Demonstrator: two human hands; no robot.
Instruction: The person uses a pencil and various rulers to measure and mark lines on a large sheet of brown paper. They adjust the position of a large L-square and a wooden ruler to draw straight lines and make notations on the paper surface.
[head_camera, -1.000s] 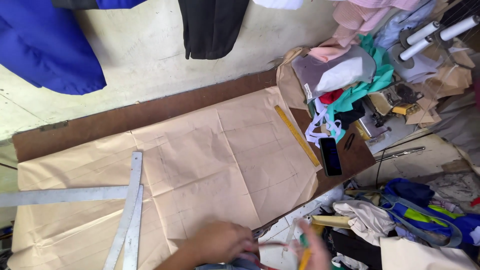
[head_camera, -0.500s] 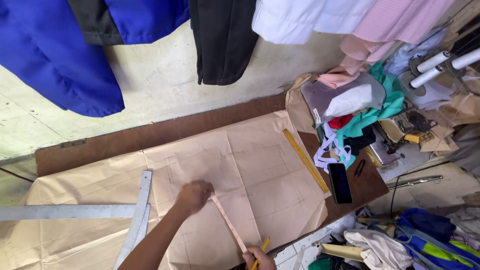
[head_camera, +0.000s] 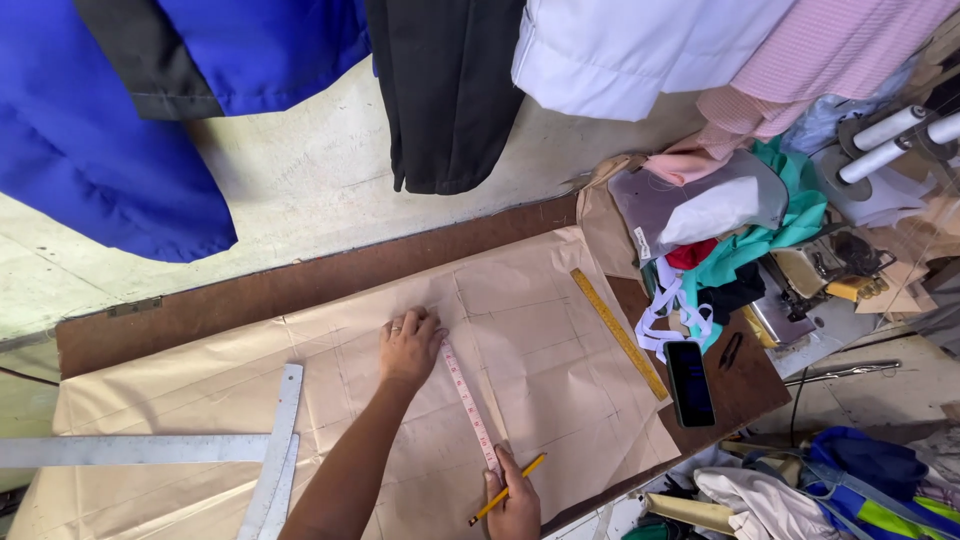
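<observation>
A large sheet of brown pattern paper (head_camera: 540, 330) covers a dark wooden table (head_camera: 300, 285). My left hand (head_camera: 408, 345) presses the far end of a pink measuring tape (head_camera: 468, 405) flat on the paper. The tape runs taut toward me to my right hand (head_camera: 515, 500), which pins its near end and holds a yellow pencil (head_camera: 508, 490) between the fingers. Both hands rest near the middle of the sheet.
A metal L-square (head_camera: 270, 455) lies on the paper at left. A yellow ruler (head_camera: 618, 332) and a black phone (head_camera: 690, 383) sit at right, beside a heap of fabric (head_camera: 720, 230). Blue, black and white garments (head_camera: 440, 90) hang above. Clothes lie on the floor.
My left hand has slid farther up the paper, stretching the tape out longer. My right hand has come into view at the near edge with the pencil. The view has shifted up.
</observation>
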